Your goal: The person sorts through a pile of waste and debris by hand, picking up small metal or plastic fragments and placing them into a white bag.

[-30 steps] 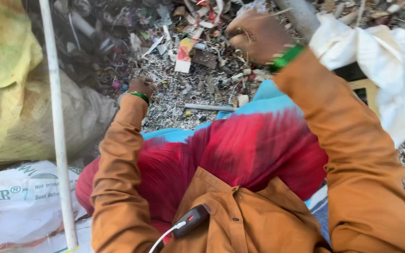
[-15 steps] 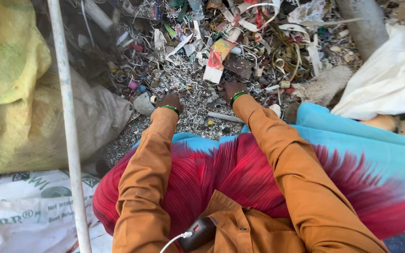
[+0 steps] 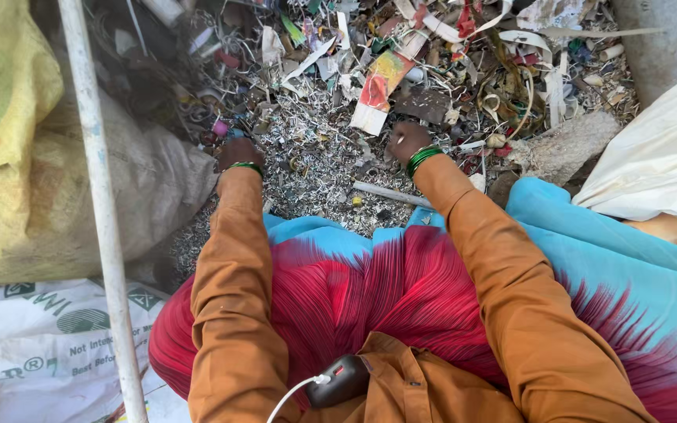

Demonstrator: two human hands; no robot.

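- Left hand [image 3: 238, 153] rests knuckles-up on the scrap pile [image 3: 315, 168], fingers curled under; whether they clasp anything cannot be told
- Right hand [image 3: 407, 141] presses into the same pile, fingers bent, contents hidden
- Coloured card strip [image 3: 379, 92] lies just beyond the right hand, long axis running away and slightly rightward
- White pole [image 3: 97, 211] stands left

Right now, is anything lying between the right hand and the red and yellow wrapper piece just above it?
Nothing visible does. The right hand rests on the scrap pile, and the red and yellow wrapper piece lies on top of the litter directly beyond its fingers, uncovered. Only loose shreds sit in the small gap.
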